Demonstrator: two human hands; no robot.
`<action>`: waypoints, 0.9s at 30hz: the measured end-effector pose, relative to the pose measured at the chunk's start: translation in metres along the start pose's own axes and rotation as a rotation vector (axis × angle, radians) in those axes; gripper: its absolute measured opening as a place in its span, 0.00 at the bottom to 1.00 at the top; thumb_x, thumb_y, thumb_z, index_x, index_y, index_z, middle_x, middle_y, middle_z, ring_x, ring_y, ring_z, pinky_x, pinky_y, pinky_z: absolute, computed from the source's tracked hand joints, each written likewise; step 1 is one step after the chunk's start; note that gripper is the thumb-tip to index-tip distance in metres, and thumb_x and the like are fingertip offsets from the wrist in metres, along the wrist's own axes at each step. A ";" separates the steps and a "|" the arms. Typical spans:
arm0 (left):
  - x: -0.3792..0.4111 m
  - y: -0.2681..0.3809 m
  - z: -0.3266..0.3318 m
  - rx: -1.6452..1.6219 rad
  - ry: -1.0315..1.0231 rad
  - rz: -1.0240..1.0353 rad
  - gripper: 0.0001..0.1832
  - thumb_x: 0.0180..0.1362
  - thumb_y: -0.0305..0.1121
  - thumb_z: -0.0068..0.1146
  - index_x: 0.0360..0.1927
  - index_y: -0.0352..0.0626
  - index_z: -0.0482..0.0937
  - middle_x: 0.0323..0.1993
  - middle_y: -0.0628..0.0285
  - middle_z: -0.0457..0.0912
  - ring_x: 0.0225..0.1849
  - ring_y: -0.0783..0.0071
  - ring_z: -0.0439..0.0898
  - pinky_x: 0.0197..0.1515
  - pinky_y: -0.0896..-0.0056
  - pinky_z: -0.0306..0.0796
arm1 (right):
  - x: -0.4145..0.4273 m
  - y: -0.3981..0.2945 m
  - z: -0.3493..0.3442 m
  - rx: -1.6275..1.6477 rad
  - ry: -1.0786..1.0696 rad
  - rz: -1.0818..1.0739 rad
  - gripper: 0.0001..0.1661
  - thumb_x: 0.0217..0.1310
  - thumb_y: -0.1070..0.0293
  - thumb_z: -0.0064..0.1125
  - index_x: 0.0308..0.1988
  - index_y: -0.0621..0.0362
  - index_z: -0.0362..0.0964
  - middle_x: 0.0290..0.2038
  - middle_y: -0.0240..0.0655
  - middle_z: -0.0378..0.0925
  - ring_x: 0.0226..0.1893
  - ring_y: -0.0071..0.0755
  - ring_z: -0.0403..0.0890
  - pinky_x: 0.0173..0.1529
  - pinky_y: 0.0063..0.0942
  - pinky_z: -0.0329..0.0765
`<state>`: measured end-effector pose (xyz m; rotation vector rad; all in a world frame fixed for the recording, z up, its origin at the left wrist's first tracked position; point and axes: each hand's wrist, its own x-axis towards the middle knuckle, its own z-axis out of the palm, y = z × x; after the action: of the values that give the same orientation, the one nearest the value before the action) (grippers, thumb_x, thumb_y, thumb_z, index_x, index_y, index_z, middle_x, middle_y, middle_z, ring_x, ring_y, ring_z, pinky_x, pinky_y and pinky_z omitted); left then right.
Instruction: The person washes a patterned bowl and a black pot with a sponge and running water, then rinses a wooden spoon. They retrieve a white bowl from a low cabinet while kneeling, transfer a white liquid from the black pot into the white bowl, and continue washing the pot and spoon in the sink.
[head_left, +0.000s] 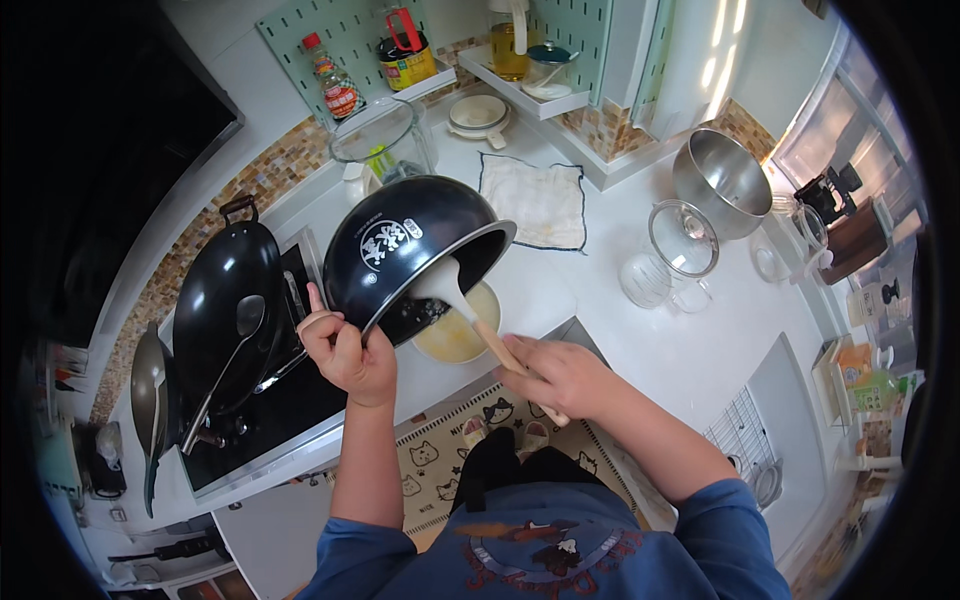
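Observation:
My left hand (351, 358) grips the rim of a black rice-cooker inner pot (420, 217), which is tilted with its mouth turned down to the right. A silicone spatula (459, 298) with a pale head and wooden handle is in my right hand (562, 375); its head rests against the inside of the pot near the rim. Some whitish bits cling by the spatula head. Below the pot's mouth, a pale round bowl (461, 334) stands on the white counter and holds a yellowish mixture. Part of that bowl is hidden by the pot and spatula.
At left, a black wok (229, 300) with a metal ladle (250, 315) stands over the black hob (285, 412). A cloth (532, 201) lies behind the pot, near a glass container (386, 142). At right are a glass measuring jug (646, 280), a steel bowl (721, 184) and the sink (787, 450).

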<state>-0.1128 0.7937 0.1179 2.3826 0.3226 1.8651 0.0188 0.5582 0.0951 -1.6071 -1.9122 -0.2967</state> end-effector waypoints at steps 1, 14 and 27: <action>0.000 0.001 0.001 -0.005 0.002 -0.001 0.16 0.42 0.09 0.53 0.15 0.36 0.60 0.32 0.57 0.62 0.34 0.63 0.66 0.60 0.30 0.67 | 0.006 0.003 0.005 -0.016 0.016 0.031 0.19 0.50 0.70 0.57 0.46 0.57 0.74 0.50 0.53 0.74 0.46 0.47 0.81 0.40 0.31 0.83; 0.004 -0.002 0.003 -0.017 0.017 -0.001 0.16 0.42 0.08 0.53 0.15 0.35 0.60 0.32 0.56 0.62 0.34 0.63 0.67 0.60 0.31 0.68 | -0.003 -0.007 0.014 -0.066 0.064 0.020 0.20 0.50 0.67 0.59 0.46 0.57 0.74 0.49 0.52 0.74 0.44 0.48 0.82 0.39 0.32 0.83; -0.002 -0.004 -0.005 0.002 0.107 -0.160 0.07 0.45 0.07 0.44 0.27 0.27 0.69 0.35 0.57 0.63 0.37 0.68 0.68 0.64 0.36 0.66 | -0.052 -0.033 0.012 0.040 0.434 0.273 0.16 0.45 0.82 0.66 0.39 0.58 0.80 0.40 0.49 0.79 0.27 0.35 0.81 0.30 0.25 0.80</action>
<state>-0.1180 0.7973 0.1165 2.1899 0.5086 1.9225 -0.0128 0.5150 0.0626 -1.5986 -1.3502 -0.4463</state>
